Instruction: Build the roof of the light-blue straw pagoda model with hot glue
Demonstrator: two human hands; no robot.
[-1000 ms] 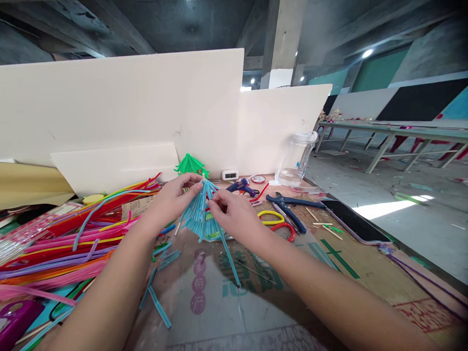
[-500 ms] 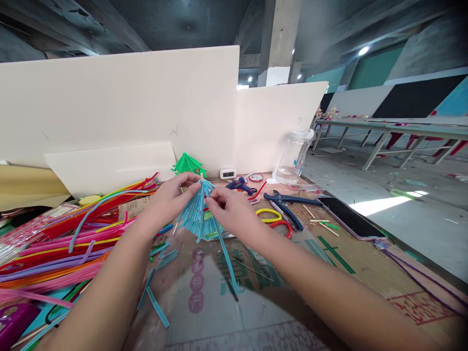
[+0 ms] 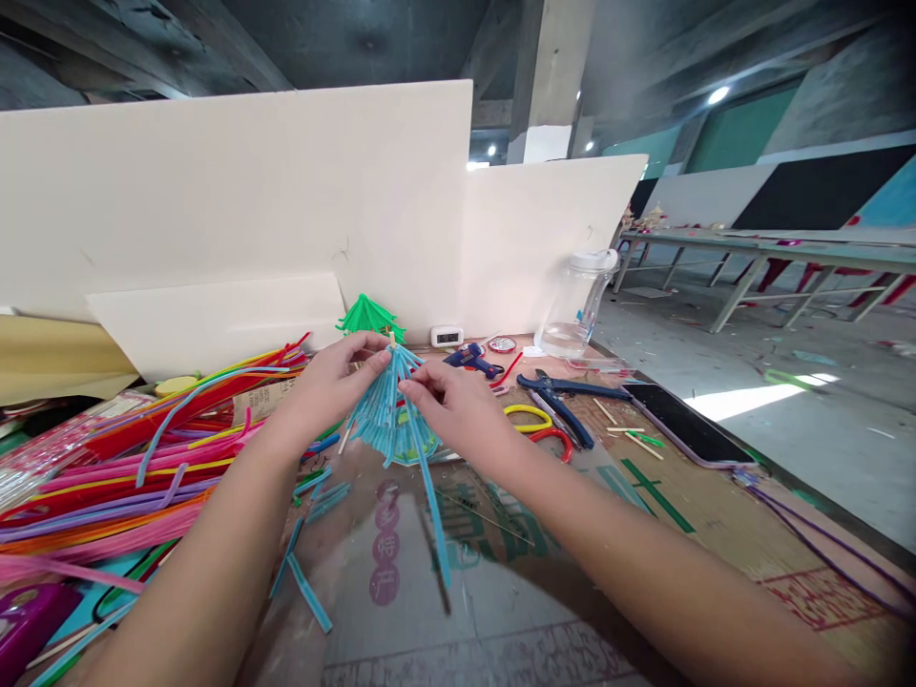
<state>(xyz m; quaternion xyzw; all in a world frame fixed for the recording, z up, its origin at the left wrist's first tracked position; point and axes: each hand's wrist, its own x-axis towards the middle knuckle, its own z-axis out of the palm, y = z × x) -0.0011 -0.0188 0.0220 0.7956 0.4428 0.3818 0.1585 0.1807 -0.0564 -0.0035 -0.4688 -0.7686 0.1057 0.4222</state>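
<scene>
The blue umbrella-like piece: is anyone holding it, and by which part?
Yes: the left hand holds the umbrella-like piece near its top, and the right hand pinches a long blue strip near its upper end.

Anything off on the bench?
One long light-blue fuzzy strip extends well past the edge of the light-blue cone-shaped canopy, unlike its neighbours. Short light-blue fuzzy pieces lie scattered on the printed cardboard sheet. No spill visible.

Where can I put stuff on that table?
Bare printed cardboard: up front, between the cut light-blue fuzzy strips and right forearm; and between that forearm and black-screened phone. Crowded: left, under colourful fuzzy stems; farther back, around blue-handled pliers.
</scene>
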